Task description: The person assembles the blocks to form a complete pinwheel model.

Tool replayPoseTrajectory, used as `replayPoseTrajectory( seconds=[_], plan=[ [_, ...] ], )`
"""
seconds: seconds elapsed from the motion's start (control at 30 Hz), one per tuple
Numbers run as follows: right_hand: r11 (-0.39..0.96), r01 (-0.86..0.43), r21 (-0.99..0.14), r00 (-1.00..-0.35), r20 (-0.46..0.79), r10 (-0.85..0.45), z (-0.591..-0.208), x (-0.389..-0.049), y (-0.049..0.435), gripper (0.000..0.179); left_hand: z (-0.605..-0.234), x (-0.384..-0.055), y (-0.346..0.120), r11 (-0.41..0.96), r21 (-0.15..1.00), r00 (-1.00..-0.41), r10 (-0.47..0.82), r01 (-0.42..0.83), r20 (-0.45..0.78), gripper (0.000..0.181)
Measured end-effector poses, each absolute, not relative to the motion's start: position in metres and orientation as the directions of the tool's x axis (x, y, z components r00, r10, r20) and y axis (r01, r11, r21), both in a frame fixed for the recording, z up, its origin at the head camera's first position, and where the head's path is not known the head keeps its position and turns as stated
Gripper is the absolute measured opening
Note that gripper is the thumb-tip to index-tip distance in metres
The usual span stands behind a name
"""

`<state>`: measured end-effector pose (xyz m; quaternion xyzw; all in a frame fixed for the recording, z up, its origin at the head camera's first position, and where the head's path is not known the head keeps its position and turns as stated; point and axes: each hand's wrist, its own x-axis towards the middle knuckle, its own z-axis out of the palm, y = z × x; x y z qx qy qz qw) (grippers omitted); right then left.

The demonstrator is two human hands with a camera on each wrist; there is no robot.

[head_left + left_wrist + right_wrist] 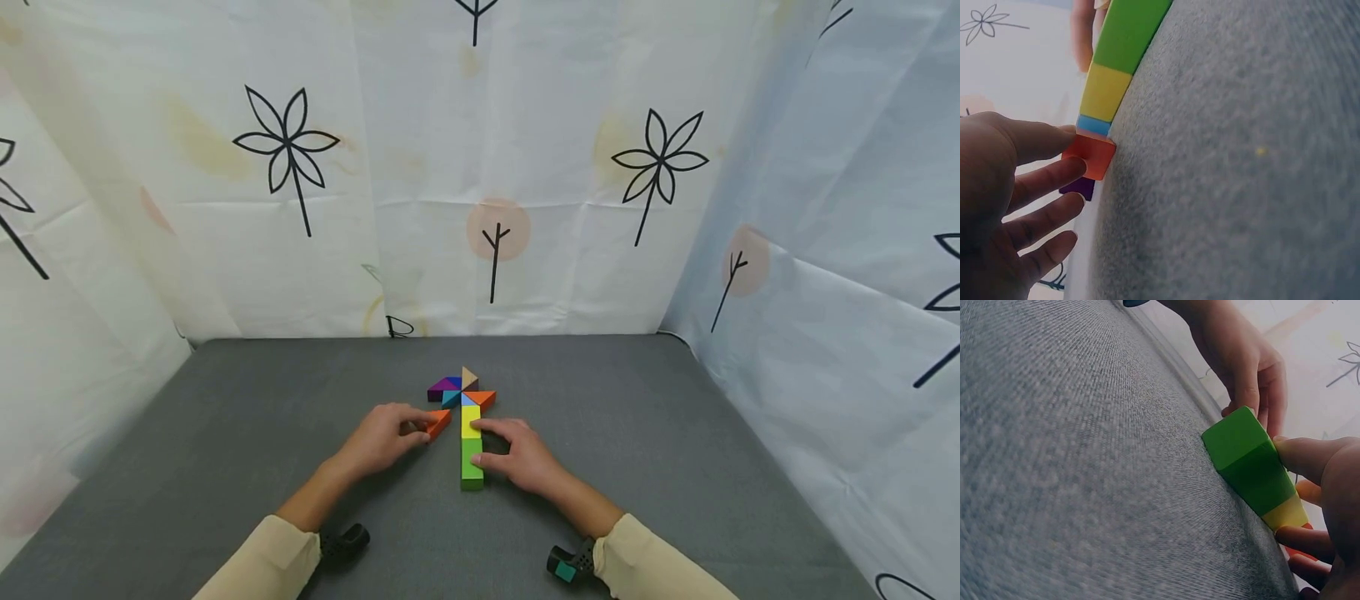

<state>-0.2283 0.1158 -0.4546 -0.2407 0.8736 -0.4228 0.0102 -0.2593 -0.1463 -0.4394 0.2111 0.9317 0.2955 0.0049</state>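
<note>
My left hand (386, 437) pinches an orange triangular block (438, 425) between thumb and forefinger, just left of a column of blocks. In the left wrist view its other fingers spread free. The column has a green block (471, 477) at the near end and a yellow block (469, 412) beyond it. My right hand (528, 458) rests thumb on the green block and fingertips on the yellow one. Past them, triangular blocks fan like a pinwheel: light blue (467, 401), orange (483, 399), tan (469, 379), purple (442, 386) and teal (451, 399).
A grey cloth-covered table (637, 400) lies under everything. White patterned sheets (427, 167) hang behind and along both sides. A dark device (345, 542) is strapped at the left wrist, another (566, 564) at the right.
</note>
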Motion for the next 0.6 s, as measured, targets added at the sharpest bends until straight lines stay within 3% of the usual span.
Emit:
replayPoseTrajectory(
  seconds=[0.6],
  plan=[
    [0.52,-0.405,-0.752,-0.884,0.178,-0.431,-0.453,-0.227,0.116,0.051,-0.444,-0.256,-0.124,0.697,0.569,-0.88,0.462,0.436,0.108,0.04]
  ],
)
